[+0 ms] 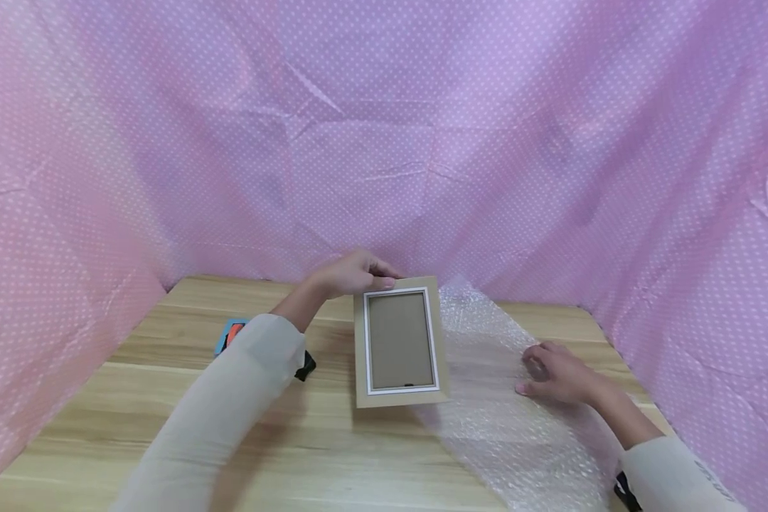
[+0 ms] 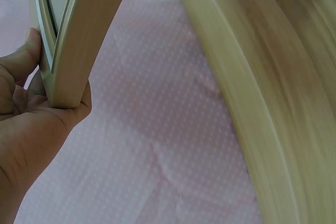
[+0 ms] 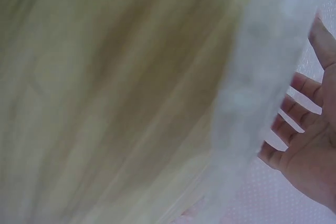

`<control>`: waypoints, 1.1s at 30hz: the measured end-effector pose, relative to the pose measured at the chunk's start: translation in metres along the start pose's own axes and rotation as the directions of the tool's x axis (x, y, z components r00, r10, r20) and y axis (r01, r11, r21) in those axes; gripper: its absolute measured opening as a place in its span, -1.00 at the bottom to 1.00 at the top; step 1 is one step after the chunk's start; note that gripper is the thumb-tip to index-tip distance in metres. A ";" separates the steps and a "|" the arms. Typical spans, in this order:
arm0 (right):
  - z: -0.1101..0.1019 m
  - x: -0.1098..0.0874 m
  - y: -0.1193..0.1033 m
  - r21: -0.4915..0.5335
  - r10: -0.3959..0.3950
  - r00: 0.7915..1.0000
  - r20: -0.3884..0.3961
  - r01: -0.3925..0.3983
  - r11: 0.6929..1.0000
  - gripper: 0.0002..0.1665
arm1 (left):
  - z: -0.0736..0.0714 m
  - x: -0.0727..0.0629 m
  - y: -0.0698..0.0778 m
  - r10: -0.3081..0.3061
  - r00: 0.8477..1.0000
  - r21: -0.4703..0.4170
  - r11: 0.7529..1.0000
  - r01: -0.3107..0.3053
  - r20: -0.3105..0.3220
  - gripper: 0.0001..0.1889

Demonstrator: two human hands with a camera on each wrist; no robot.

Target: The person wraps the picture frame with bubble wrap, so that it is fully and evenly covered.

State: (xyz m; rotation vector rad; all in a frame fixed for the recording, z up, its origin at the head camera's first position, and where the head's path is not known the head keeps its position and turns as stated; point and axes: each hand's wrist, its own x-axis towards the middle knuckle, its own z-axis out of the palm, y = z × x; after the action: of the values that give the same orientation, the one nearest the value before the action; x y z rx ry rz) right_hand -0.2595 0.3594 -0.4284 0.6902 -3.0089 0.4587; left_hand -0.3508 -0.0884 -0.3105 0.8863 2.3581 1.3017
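Observation:
A light wood picture frame (image 1: pixel 361 355) with a white inner border and a brown backing is held up over the table, its front facing the head camera. My left hand (image 1: pixel 355 274) grips its far edge, thumb on the front; in the left wrist view the fingers of that hand (image 2: pixel 37 129) go behind the wooden frame (image 2: pixel 86 35). To the right lies a sheet of clear bubble wrap (image 1: pixel 486 427), partly behind the picture frame. My right hand (image 1: pixel 560 373) is at the sheet's right side. In the right wrist view its fingers are spread beside the bubble wrap (image 3: pixel 252 77).
The wood-grain table (image 1: pixel 358 469) runs back to a pink dotted curtain (image 1: pixel 371 156) that surrounds it. A blue and orange item (image 1: pixel 232 333) lies at the left, partly hidden by my left sleeve. Something black (image 1: pixel 306 366) shows at the left cuff.

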 end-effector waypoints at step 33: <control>0.013 0.039 -0.043 0.053 -0.245 0.969 0.016 0.244 0.968 -0.53 | 0.054 0.042 -0.016 0.011 0.998 -0.027 1.000 -0.009 0.066 -0.70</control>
State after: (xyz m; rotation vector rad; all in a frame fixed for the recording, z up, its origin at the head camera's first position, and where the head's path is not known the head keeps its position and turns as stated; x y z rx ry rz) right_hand -0.2760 0.3019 -0.4259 1.0608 -2.8854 0.5193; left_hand -0.3601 -0.0324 -0.3517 0.9197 2.2842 1.2844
